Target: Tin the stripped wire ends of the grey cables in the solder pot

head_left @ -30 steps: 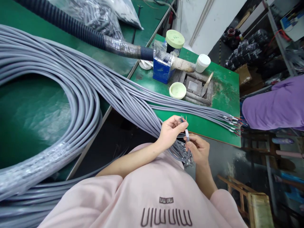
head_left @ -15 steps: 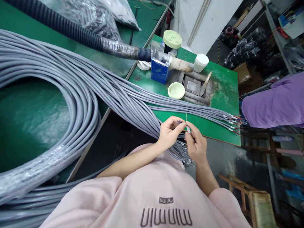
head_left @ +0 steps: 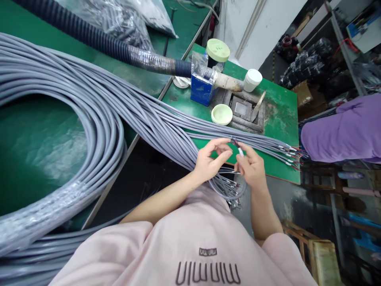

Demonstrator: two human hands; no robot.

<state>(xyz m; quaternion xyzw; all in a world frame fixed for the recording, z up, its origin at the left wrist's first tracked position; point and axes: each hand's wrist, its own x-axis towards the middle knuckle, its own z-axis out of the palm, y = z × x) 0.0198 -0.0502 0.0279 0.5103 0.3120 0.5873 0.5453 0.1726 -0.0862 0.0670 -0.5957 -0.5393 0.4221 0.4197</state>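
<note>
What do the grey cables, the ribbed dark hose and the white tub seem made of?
Grey cables: probably smooth plastic jackets; low sheen, coloured wires at the ends. Dark hose: plastic or rubber, hard to tell; even ribs, slight bend. White tub: likely moulded plastic; opaque, smooth, rounded wall.

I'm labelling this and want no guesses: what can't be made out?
In the head view:
Wires by the left hand: too small to count.
Held cable end: partly covered by the right hand.
Grey coil: cut off by left edge.
Purple garment: cut off by right edge.
</note>
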